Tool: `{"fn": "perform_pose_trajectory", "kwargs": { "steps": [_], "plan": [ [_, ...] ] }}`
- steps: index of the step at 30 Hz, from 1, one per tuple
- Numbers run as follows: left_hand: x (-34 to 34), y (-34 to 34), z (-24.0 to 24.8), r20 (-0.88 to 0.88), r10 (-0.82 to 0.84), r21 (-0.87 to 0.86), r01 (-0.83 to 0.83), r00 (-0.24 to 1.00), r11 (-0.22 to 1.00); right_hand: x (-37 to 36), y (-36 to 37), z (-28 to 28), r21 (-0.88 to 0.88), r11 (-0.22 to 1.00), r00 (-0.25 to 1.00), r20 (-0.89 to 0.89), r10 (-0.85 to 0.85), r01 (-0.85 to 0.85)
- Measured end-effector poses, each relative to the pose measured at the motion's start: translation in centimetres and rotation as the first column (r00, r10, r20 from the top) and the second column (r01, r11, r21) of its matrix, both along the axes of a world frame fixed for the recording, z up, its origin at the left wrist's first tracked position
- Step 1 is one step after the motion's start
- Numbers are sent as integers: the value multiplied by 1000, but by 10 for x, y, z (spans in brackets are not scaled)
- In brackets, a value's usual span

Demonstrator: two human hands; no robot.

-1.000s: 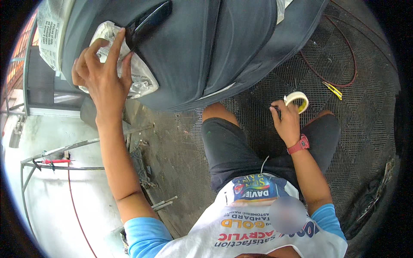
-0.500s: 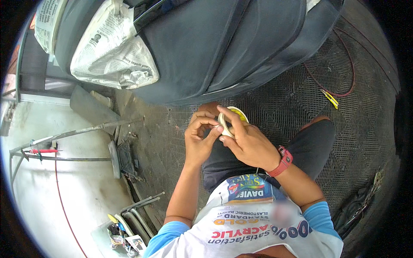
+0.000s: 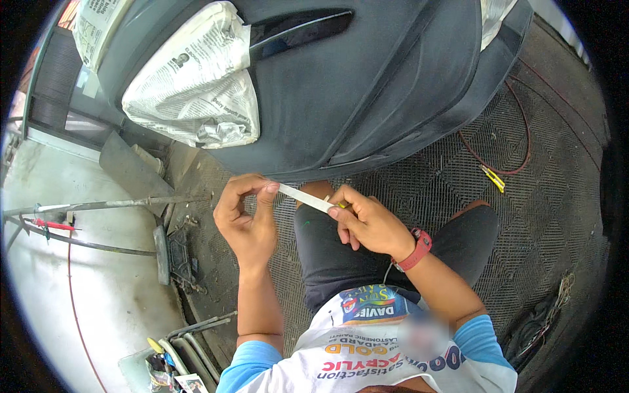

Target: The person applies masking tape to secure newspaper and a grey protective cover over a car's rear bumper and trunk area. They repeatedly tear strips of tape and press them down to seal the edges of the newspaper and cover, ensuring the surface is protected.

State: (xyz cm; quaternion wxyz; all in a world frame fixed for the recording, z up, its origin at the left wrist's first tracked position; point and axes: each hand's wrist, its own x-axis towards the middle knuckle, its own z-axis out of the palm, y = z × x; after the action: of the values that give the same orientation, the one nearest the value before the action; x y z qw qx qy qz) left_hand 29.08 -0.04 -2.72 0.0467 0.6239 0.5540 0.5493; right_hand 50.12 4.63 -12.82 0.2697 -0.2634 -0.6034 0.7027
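A tape strip (image 3: 305, 198) bars the open gap between left hand (image 3: 247, 224) and right hand (image 3: 375, 226).

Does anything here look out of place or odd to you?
Yes: a yellow utility knife lies loose on the dark patterned floor by the dark red hose, where someone might step on it.

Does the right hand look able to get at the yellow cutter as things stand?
Probably not freely: the right hand holds the tape, stretched to the left hand, though nothing visible covers the cutter.
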Motion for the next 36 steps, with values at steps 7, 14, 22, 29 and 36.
{"fn": "perform_pose_trajectory", "kwargs": {
  "steps": [7, 14, 22, 29, 36],
  "plan": [
    [-39, 28, 15, 257, 190, 228, -250, 948, 941, 13, -48, 1, 749, 310, 809, -521, -271, 586],
    [35, 28, 40, -7, -100, 154, 100, 995, 983, 35, -2, 95, 692, 241, 666, -447, -598, 680],
    [54, 56, 67, 240, -271, 313, 189, 932, 931, 33, 31, 140, 640, 323, 667, -413, -620, 697],
    [39, 74, 66, 199, -195, 239, 146, 960, 960, 35, 52, 156, 697, 194, 624, -438, -647, 690],
    [37, 93, 91, -84, -63, 297, 85, 995, 951, 40, 70, 176, 814, 11, 615, -431, -660, 581]
  ]
}}
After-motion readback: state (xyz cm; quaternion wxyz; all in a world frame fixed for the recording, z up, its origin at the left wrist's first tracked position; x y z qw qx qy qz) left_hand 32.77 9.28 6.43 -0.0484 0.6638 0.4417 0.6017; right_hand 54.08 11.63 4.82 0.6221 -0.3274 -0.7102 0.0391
